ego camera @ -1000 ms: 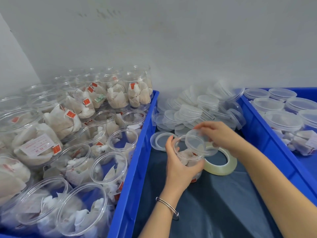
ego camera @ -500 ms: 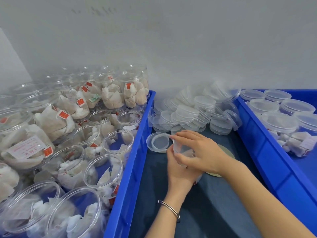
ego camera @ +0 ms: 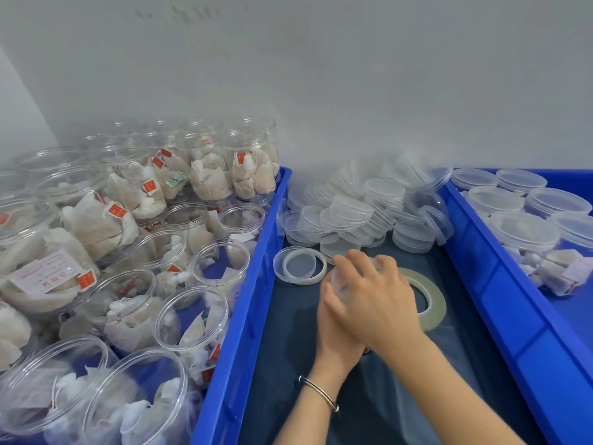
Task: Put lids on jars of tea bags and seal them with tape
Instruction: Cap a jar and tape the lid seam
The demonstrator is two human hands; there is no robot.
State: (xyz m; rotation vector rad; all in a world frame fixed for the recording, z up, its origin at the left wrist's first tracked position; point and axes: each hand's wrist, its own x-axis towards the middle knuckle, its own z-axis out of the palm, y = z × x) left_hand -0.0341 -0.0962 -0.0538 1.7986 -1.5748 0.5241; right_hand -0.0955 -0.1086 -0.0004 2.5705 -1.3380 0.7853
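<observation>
In the middle blue bin [ego camera: 250,303] a small clear jar of tea bags [ego camera: 340,281] stands almost hidden between my hands. My left hand [ego camera: 337,329] grips the jar's side from behind and below. My right hand [ego camera: 375,293] lies over the jar's top with fingers curled round the clear lid, which barely shows. A roll of clear tape [ego camera: 430,300] lies flat on the dark liner just right of the jar, partly under my right hand. A loose lid [ego camera: 300,265] lies upside down to the jar's left.
A heap of clear lids [ego camera: 362,210] fills the back of the middle bin. The left bin holds several open jars of tea bags [ego camera: 192,319]. The right bin [ego camera: 500,284] holds lidded jars [ego camera: 523,232]. A grey wall stands behind.
My right hand carried the lid from above the jar's mouth down onto it and now covers the top. The left hand kept its grip on the jar.
</observation>
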